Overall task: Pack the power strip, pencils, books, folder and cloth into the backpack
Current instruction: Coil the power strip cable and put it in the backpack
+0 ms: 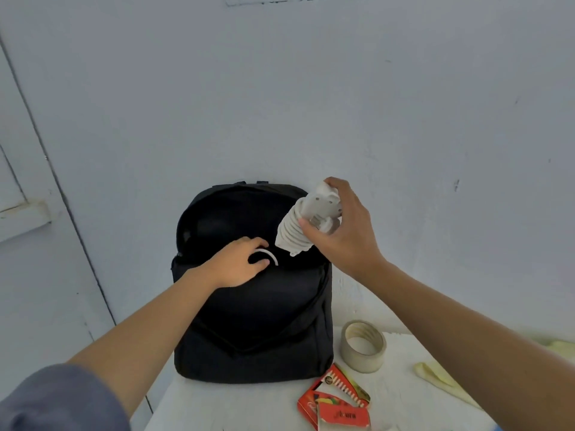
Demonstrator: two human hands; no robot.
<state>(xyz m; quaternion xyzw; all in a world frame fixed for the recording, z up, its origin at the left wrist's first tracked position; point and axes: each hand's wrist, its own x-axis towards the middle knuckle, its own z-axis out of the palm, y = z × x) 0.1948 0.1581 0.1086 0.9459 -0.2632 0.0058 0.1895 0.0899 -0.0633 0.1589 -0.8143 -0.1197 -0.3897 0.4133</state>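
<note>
One black fabric backpack [252, 325] stands upright on the white bench [249, 405], its back against the pale blue wall [311, 104], with the main compartment unzipped and gaping open at the top. One white power strip [306, 220] is held in the air above the right side of that opening, tilted with its lower end pointing down toward the compartment; its white cable is wound in tight coils around the body, and one loose loop of cable [268, 255] curves down to the front lip of the opening. The right hand [345, 231] is closed around the upper end of the power strip, thumb on the near face and fingers wrapped over the far side. The left hand [238, 262] rests on the front lip of the backpack opening, fingers curled loosely at the loose cable loop; whether it pinches the loop or only the fabric cannot be told. One roll of tape [362, 345], a pale ring with a hollow core, lies on the bench just beside the lower right corner of the backpack. One red cardboard box of pencils [336, 402] lies open near the front edge of the bench, with a row of pencil tips visible in its flap. One pale yellow cloth [441, 377], soft and crumpled, lies to the right, partly hidden by the right forearm. A grey-blue sleeve [59, 399] covers the left upper arm.
</note>
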